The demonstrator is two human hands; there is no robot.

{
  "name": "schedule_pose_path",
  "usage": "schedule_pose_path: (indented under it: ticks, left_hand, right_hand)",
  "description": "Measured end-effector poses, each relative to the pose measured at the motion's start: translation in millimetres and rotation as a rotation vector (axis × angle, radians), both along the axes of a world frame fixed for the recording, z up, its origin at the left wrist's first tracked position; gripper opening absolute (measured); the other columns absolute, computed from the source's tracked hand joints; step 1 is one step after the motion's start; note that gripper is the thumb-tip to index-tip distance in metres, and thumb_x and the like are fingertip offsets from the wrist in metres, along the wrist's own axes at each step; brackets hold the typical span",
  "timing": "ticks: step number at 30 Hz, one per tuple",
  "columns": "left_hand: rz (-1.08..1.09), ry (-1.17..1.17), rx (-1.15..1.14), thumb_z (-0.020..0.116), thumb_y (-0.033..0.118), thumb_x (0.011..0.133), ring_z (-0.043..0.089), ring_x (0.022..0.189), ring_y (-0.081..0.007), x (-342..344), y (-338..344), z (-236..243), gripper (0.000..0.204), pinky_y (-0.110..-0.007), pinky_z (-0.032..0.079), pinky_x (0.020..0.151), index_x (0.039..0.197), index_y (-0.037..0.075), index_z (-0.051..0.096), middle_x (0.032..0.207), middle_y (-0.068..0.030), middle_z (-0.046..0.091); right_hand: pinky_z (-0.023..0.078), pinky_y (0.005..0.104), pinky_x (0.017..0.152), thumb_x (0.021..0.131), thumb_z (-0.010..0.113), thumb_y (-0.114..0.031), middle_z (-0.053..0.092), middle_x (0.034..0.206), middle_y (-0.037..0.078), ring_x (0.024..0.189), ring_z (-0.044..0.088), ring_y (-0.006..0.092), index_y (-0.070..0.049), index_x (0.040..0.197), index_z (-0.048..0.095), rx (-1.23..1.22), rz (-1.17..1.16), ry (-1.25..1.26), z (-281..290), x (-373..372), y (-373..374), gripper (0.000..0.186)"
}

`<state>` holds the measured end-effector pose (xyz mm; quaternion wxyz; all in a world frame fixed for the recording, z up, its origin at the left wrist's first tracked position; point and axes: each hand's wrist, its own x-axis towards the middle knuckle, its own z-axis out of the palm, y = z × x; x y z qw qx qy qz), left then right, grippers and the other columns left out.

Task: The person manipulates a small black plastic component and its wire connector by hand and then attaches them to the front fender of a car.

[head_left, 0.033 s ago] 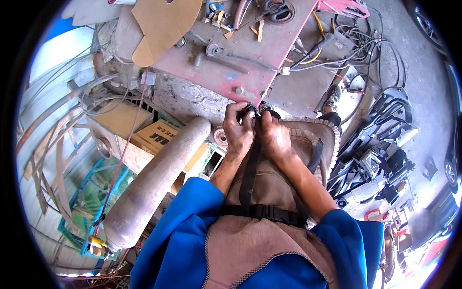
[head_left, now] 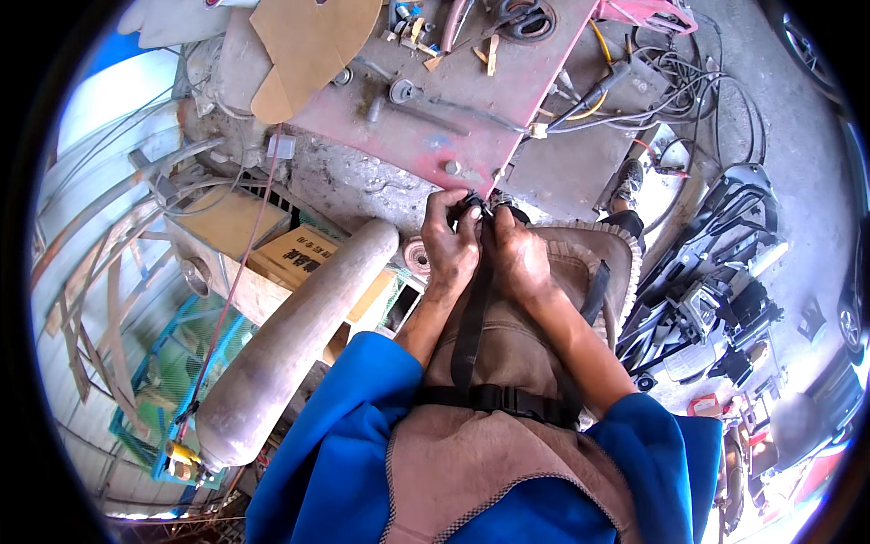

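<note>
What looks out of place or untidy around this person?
The cables beside the pinkish table lie in a loose tangle, and wood scraps litter its top. They look odd because they seem strewn, not put away.

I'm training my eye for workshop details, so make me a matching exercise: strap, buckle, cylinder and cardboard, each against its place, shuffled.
1. Strap
2. Buckle
3. Cylinder
4. Cardboard

A. Over part of the table
B. Left of the left sleeve
C. Between the left hand and right hand
D. Clipped into the belt

Pairs: 1-C, 2-D, 3-B, 4-A.
</note>
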<state>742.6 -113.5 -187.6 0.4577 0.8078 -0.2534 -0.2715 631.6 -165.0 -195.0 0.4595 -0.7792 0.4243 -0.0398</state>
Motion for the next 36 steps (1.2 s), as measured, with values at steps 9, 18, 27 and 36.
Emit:
schedule_pose_path:
  ticks: [9, 18, 27, 36]
  left_hand:
    - [-0.066, -0.055, -0.007, 0.067, -0.001, 0.084, 0.063, 0.083, -0.0215, 3, 0, 0, 0.022, -0.034, 0.051, 0.077, 0.103, -0.001, 0.057, 0.091, -0.0113, 0.063]
    - [-0.181, 0.250, -0.225, 0.066, 0.002, 0.088, 0.056, 0.090, -0.0124, 16, 1, 45, 0.026, -0.027, 0.049, 0.081, 0.111, 0.001, 0.053, 0.100, -0.0060, 0.058]
    - [-0.571, 0.019, -0.348, 0.063, 0.006, 0.089, 0.058, 0.094, -0.0206, 8, -4, 171, 0.030, -0.029, 0.048, 0.084, 0.118, 0.001, 0.060, 0.108, -0.0119, 0.057]
    - [-0.761, -0.038, -0.425, 0.062, -0.003, 0.087, 0.062, 0.102, -0.0260, -4, 10, 211, 0.033, -0.032, 0.056, 0.080, 0.120, 0.001, 0.059, 0.113, -0.0153, 0.059]
  right_hand:
    - [0.052, 0.0514, 0.057, 0.090, 0.059, -0.021, 0.063, 0.075, 0.025, 0.064, 0.063, 0.0444, -0.003, 0.088, 0.049, 0.062, -0.011, -0.135, 6, -7, -13, 0.021]
    - [0.045, 0.0514, 0.058, 0.096, 0.056, -0.024, 0.061, 0.072, 0.027, 0.069, 0.060, 0.0490, 0.001, 0.093, 0.049, 0.207, -0.198, -0.301, 71, -30, -7, 0.026]
    - [0.051, 0.0428, 0.058, 0.095, 0.059, -0.021, 0.064, 0.077, 0.022, 0.070, 0.066, 0.0410, 0.002, 0.112, 0.053, 0.144, -0.169, -0.473, 169, -60, 0, 0.029]
    - [0.051, 0.0403, 0.056, 0.092, 0.061, -0.015, 0.064, 0.076, 0.019, 0.064, 0.066, 0.0355, 0.003, 0.105, 0.056, -0.037, -0.132, -0.531, 188, -69, 18, 0.023]
